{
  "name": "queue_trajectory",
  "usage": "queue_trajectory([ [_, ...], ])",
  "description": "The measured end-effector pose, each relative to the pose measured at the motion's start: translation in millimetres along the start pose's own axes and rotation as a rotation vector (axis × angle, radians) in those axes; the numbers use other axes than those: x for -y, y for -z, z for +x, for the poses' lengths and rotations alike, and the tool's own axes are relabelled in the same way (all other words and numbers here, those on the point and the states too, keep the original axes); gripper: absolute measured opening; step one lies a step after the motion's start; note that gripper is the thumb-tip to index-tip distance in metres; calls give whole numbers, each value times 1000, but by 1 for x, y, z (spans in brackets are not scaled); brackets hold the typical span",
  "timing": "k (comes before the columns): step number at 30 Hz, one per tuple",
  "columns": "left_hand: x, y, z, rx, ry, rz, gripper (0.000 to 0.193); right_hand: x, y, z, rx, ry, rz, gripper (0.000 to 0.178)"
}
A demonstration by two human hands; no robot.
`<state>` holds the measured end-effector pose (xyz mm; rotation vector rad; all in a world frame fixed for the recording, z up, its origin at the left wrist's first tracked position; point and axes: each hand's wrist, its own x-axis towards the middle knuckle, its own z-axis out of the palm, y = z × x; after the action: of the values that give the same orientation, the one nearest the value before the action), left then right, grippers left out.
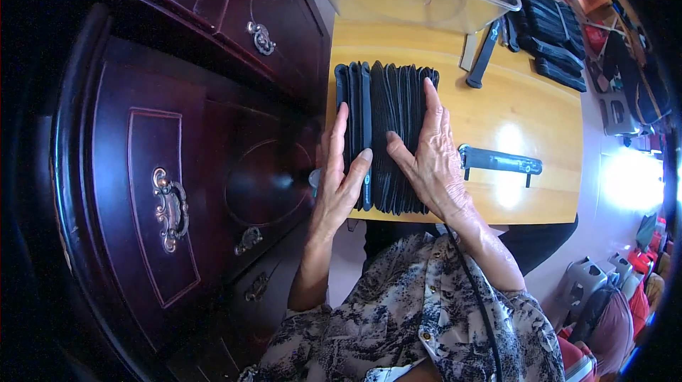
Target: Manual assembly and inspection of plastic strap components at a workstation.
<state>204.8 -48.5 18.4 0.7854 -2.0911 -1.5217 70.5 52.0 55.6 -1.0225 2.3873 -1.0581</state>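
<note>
A row of long black fabric strips (395, 176) stands packed side by side at the table's left edge. The leftmost few look thicker and smoother, with a greyish edge. Along the row's left side lies my left hand (337, 179), its fingers straight and its thumb over the top of the strips. My right hand (439, 158) flanks the right side, fingers stretched away from me, thumb resting on the strips. Between them, both hands hold the row together. Fingers on the outer sides are partly hidden. Right of my right hand lies a grey-black flat strip tool (501, 160) with small dark pegs.
The yellow wooden table (511, 112) carries a clear plastic bin (419, 2) at the back. Beside it lie a dark strip (484, 55) and bundles of black strips (547, 27). Dark wooden cabinets (177, 133) crowd the left. Grey stools (586, 286) stand at the right.
</note>
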Motion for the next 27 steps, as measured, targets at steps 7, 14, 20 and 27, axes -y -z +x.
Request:
queue_trajectory([
  [7,2,2,0,1,-10,-14,56,0,-3,0,-22,-44,75,93],
  [14,-4,-5,2,-12,-43,33,52,-1,-11,2,-142,44,-127,111],
  [20,-4,-5,1,-9,18,-47,53,2,-18,2,-169,44,-107,107],
  [27,-6,-4,0,-15,22,-71,56,0,-15,3,-151,51,-49,98],
])
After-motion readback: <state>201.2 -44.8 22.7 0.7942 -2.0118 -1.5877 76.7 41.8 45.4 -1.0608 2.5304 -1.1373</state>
